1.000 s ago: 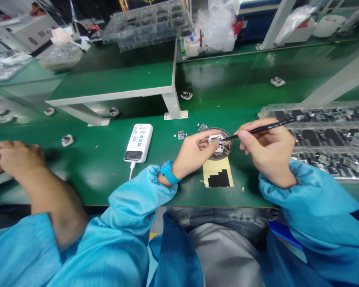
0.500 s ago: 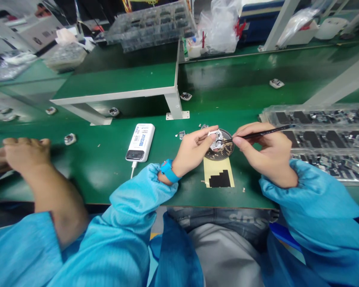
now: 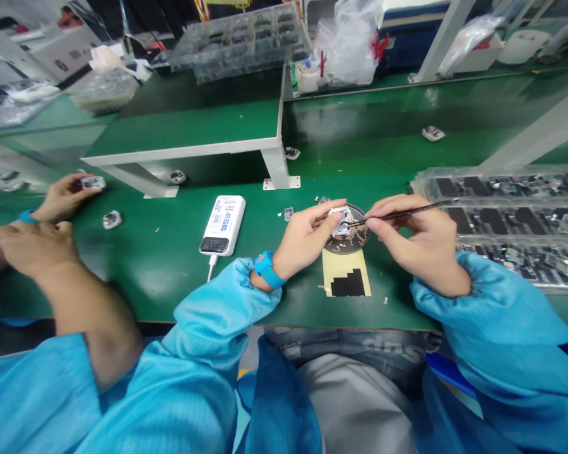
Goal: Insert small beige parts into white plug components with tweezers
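My left hand (image 3: 307, 234) is closed on a small white plastic housing (image 3: 341, 223), thumb on top of it. The housing is over a round dark perforated disc (image 3: 361, 239). In my right hand (image 3: 409, 236) is a pair of black tweezers (image 3: 397, 215), pinched between thumb and fingers. Their tips reach into the housing; whether they grip a part there is too small to tell. Under the disc's near side lies a yellow backing sheet (image 3: 329, 268) with black adhesive pieces (image 3: 348, 284). Small metal parts (image 3: 288, 213) lie beyond my left hand.
A white power bank (image 3: 222, 224) with a cable lies left of my hands. Clear trays of parts (image 3: 506, 230) stand at right. A raised green shelf (image 3: 194, 120) is ahead. Several white housings (image 3: 112, 219) dot the bench. A co-worker's hands (image 3: 38, 246) are at left.
My tweezers have shifted slightly left, still inside the housing; my left hand stays put. A co-worker's hand has come into view at left holding a white housing. Housings on the far strip moved slightly left.
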The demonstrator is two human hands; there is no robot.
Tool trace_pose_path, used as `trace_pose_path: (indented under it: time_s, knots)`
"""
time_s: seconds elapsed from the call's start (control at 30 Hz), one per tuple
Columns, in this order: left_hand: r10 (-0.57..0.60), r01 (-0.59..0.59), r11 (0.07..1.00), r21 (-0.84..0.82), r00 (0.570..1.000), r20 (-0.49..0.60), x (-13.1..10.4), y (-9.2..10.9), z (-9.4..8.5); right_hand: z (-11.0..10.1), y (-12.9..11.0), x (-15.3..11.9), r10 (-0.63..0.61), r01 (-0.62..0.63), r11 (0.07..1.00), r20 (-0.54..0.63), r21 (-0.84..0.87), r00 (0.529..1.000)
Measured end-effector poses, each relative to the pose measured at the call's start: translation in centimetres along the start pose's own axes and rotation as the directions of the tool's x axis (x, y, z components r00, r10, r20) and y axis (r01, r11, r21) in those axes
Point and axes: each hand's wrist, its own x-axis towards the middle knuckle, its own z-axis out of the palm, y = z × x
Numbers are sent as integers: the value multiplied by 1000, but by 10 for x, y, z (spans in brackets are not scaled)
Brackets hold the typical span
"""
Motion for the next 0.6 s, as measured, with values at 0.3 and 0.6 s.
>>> trace_pose_path:
  time_s: [0.3,0.6]
  knots:
    - [116,-121,978,168,992,39,0,-4,-5,-1,-1,0,137,-142,987,74,69,988]
    - [203,-217,924,315,976,80,3,-1,-12,0,-3,5,285,-334,883,188,329,940]
